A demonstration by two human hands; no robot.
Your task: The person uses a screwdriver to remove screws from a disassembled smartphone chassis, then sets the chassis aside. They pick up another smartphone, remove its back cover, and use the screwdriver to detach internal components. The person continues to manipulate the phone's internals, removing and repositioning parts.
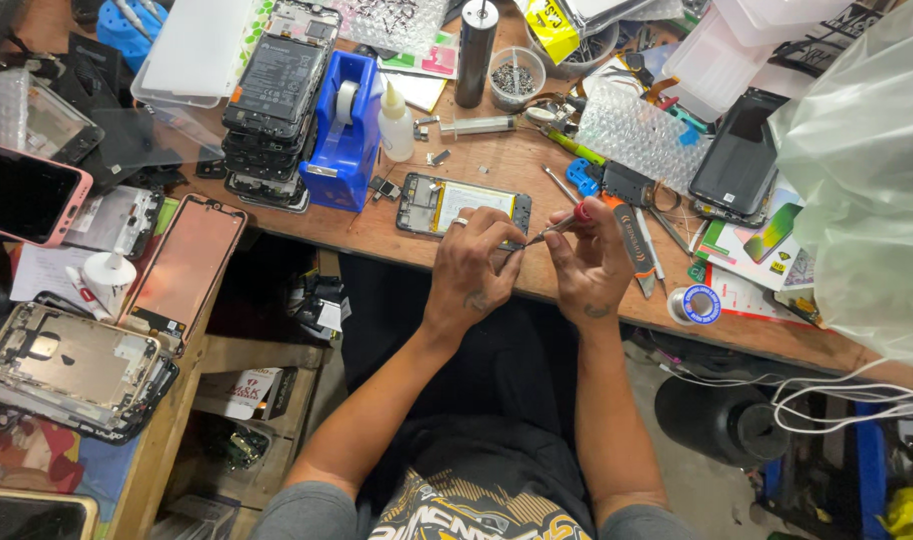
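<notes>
Red-tipped screwdriver [560,224] pinched in my right hand [589,262]; left hand [474,262], fingers curled, steadies the opened phone [463,205]; mid-unscrewing, I reckon; next calls for seating the tip squarely.

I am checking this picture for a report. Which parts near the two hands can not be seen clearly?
- Head view: the near edge of the opened phone is covered by the left hand.
- The screwdriver tip and what it touches are too small to tell.
- Most of its handle is hidden inside the right hand.
- The plastic bag is cut off by the right edge.
</notes>
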